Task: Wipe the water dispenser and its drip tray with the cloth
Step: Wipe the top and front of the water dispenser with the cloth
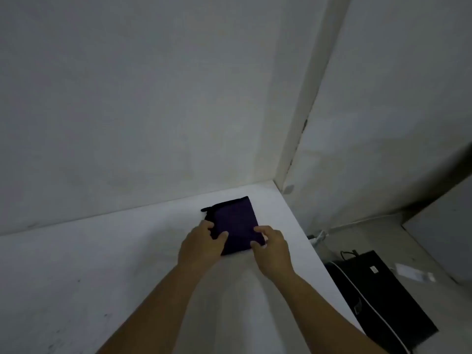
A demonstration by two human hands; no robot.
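**Cloth at the counter corner, both hands on it**

Grip first: left hand on the near-left edge of the cloth, thumb lying on top and fingers curled at the left side, seemingly pinching the fold. Right hand at the near-right corner, thumb and fingers curved close about that corner, looking clamped on it though contact underneath is hidden. Cloth dark, purple-tinged, folded into a flat rectangle, a thin strap or hem poking out at its far-left corner. Lying on the white counter, near the far-right corner where two walls meet.

To do this step well: take a firm pinch through all folded layers at both near corners, so nothing unfolds or trails on lifting. Raise straight up off the counter rather than dragging. Keep one flat face outward as the wiping side, the loose strap tucked in.

Water dispenser and drip tray not in view; likely elsewhere, so a turn away is probably needed. Beyond the counter's right edge, on the floor: black bag and white cable, well clear of the cloth.
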